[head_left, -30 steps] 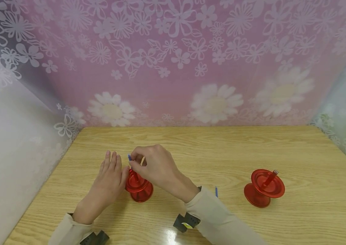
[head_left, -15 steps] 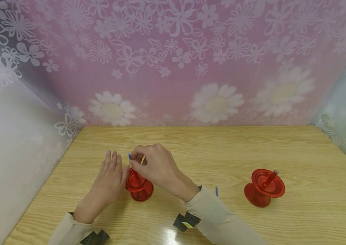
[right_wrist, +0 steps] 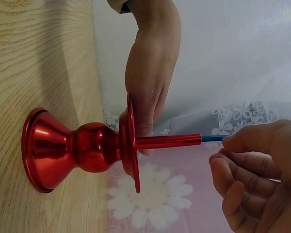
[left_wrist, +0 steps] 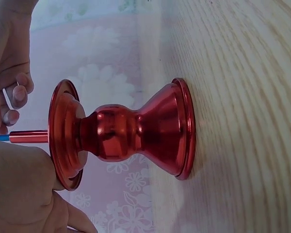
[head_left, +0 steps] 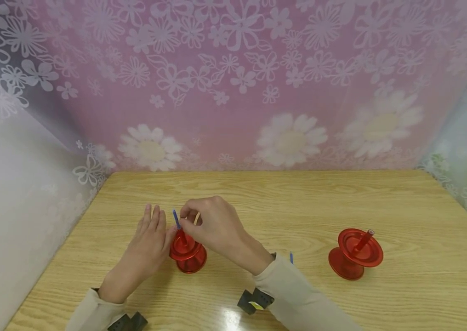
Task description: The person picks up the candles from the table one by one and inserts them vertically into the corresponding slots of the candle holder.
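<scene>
A shiny red metal candlestick (head_left: 192, 263) with a wide dish and an upright central tube (right_wrist: 169, 141) stands on the wooden table. A slim blue stick (head_left: 176, 219) rises from the top of that tube. My left hand (head_left: 147, 246) lies against the left rim of the dish, fingers straight. At the stick's right side is my right hand (head_left: 217, 227), fingers loosely bent and parted from the thumb. In the right wrist view the thumb tip (right_wrist: 233, 142) overlaps the stick's end; the left wrist view shows the fingertips (left_wrist: 20, 93) spread beside the tube.
A second red candlestick (head_left: 347, 271) stands to the right, its tube tilted in view. Another blue stick (head_left: 292, 257) lies on the table (head_left: 258, 193), partly hidden by my right sleeve (head_left: 295, 289). A flowered pink backdrop (head_left: 225, 128) rises behind the table.
My right hand has loosened its pinch on the blue stick and shifted slightly right, so more of the stick shows. The left hand has barely moved.
</scene>
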The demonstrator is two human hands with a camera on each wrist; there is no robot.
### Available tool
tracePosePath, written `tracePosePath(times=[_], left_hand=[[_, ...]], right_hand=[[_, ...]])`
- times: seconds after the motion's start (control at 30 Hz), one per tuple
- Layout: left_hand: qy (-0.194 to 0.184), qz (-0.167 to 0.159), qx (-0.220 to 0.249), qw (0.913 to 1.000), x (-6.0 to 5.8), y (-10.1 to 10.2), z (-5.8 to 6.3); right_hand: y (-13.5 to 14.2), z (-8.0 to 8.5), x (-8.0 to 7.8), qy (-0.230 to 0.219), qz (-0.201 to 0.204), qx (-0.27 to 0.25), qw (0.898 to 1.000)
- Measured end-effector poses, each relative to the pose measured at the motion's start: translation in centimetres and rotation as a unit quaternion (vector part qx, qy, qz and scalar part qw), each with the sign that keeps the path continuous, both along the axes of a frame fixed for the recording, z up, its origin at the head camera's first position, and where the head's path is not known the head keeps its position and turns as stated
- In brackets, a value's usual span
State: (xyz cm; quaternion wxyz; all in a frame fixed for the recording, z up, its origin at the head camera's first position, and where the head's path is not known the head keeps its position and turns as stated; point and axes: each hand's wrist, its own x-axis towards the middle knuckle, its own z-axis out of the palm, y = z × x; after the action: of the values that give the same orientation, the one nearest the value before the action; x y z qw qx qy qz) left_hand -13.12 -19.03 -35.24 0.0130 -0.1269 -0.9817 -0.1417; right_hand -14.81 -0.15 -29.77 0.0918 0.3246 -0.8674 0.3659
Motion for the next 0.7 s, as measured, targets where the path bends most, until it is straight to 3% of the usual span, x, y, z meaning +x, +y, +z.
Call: tracePosePath(times=[0.7], left_hand=[[0.035,-0.014,0.009,0.9992,0.4,0.2,0.0]], right_hand=[[3.3,-0.3,0.4,0.013,-0.035,-0.008,0.999]])
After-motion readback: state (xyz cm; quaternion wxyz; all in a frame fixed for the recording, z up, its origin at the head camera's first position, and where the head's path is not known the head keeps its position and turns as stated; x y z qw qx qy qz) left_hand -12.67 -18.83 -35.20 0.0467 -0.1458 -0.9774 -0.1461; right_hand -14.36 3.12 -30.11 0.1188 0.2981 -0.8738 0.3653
